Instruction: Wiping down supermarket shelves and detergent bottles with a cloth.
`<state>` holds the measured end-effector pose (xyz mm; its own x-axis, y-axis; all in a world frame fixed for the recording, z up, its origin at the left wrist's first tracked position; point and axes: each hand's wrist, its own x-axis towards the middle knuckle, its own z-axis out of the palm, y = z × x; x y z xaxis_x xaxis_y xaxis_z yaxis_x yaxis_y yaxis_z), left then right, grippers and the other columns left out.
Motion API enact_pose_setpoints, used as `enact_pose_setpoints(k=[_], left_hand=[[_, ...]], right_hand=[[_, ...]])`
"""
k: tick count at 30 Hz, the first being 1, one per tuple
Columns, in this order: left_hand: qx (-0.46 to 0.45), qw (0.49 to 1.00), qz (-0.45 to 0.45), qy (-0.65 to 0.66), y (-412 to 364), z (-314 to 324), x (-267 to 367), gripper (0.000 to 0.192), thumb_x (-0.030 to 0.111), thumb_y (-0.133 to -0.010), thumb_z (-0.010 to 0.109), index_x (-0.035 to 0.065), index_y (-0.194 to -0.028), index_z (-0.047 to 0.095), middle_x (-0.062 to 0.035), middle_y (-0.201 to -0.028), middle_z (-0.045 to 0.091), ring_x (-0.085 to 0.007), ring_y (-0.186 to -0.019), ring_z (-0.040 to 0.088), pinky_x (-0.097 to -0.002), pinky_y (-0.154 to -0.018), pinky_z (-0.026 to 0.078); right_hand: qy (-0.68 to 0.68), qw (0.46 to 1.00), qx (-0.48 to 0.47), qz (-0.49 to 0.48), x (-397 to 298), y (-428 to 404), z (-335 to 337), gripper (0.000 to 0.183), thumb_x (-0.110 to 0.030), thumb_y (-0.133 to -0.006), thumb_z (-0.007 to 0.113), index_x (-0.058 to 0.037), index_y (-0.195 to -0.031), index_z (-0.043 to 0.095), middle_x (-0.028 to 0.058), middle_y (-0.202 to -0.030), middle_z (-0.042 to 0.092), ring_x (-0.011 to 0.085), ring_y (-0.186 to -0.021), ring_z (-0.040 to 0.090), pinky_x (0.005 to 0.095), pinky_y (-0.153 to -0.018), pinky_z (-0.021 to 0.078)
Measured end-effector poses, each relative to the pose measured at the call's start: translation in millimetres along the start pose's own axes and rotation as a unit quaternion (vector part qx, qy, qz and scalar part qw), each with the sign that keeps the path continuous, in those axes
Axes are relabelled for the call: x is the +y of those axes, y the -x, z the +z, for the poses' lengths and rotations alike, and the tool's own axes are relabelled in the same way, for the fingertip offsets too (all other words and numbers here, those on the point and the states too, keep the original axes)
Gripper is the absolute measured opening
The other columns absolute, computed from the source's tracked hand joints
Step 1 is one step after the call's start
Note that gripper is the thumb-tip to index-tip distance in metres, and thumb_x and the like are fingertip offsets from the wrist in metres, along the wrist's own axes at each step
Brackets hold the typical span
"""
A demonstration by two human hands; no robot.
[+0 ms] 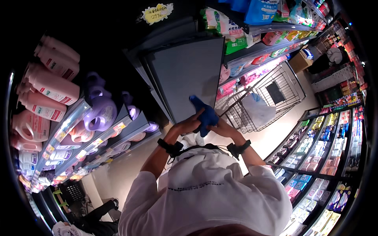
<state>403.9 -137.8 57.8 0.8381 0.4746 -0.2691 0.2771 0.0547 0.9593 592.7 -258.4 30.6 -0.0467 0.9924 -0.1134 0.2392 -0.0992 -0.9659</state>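
Observation:
A crumpled blue cloth [208, 116] is gripped between my two hands at the middle of the view. My left hand [190, 123] pinches its left side, a finger reaching up along it. On the lower right side of the cloth, my right hand [221, 127] has hold of it. One end of the cloth sticks up to the left, in front of a flat grey shelf panel [189, 73]; whether it touches the panel I cannot tell. Black bands with small devices circle both wrists.
Shelves at left hold pink bottles [53, 88] and purple detergent jugs [102, 113]. A wire shopping cart [283, 94] with a white plastic bag [258, 109] stands right. Detergent bags [236, 35] fill the shelf behind; boxed goods [319, 159] line the right. A person [88, 221] is low at bottom left.

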Motion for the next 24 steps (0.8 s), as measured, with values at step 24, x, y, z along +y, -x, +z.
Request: enact_pose_setpoints(k=[24], left_hand=[[0.368, 0.691, 0.039, -0.621, -164.4, -171.8, 90.4, 0.056, 0.030, -0.085, 0.064, 0.0007, -0.132, 0.052, -0.0158, -0.129, 0.054, -0.0378, -0.128, 0.042, -0.0566, -0.110, 0.025]], right_hand=[[0.233, 0.944, 0.233, -0.026, 26.7, 48.3, -78.5, 0.038, -0.033, -0.080, 0.072, 0.0029, -0.087, 0.061, 0.0227, -0.074, 0.059, 0.0403, -0.074, 0.060, 0.0443, -0.066, 0.0459]])
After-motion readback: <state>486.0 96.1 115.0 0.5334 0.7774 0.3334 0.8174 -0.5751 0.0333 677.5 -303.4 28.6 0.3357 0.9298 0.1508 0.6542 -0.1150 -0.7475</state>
